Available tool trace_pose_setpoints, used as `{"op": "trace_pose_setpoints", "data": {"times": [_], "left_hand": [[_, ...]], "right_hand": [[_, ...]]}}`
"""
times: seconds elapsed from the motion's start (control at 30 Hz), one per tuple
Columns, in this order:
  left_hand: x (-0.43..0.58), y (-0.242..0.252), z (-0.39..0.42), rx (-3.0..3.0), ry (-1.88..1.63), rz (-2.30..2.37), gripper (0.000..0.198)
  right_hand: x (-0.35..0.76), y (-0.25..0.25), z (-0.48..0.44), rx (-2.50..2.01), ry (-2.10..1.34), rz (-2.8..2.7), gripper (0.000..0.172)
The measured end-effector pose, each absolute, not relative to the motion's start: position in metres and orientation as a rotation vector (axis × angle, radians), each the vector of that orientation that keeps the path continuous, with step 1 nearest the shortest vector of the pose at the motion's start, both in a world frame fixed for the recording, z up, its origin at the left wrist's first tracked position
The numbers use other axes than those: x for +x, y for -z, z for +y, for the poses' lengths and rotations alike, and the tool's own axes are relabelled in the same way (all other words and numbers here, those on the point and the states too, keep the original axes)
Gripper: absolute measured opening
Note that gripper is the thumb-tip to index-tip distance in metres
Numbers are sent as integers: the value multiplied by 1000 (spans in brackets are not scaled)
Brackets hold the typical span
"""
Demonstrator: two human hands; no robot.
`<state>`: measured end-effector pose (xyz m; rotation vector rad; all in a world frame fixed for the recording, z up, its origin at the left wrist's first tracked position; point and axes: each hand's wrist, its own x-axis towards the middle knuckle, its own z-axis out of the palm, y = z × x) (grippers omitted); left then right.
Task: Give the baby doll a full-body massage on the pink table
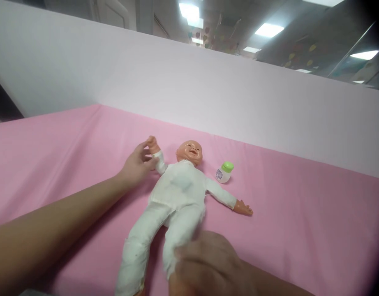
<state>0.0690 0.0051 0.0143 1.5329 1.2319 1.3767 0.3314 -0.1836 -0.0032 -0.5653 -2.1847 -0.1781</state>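
Note:
A baby doll (177, 193) in white cloth lies on its back on a pink sheet (300, 213), head toward the far wall. My left hand (137, 164) pinches the doll's raised arm near its wrist, fingers closed around it. My right hand (204, 263), blurred and seen from the back, sits low in the view over the doll's nearer leg; its fingers curl down onto the white cloth.
A small white bottle with a green cap (224, 172) stands on the sheet just right of the doll's head. A white partition wall (208, 90) borders the far side of the pink surface.

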Motion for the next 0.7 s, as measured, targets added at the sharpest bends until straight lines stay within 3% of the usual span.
{"op": "trace_pose_setpoints", "data": {"times": [0.17, 0.33, 0.53, 0.7], "left_hand": [[84, -14, -16, 2471, -1140, 1179, 56], [85, -10, -14, 2863, -948, 1007, 53], [88, -8, -13, 2673, -974, 1063, 55], [81, -4, 3, 1911, -1187, 1377, 66]], "right_hand": [[351, -10, -166, -650, 258, -2003, 33], [366, -11, -129, -902, 292, -2021, 37], [365, -8, -116, -880, 193, -2042, 43], [351, -12, -142, -750, 371, -1970, 39]]}}
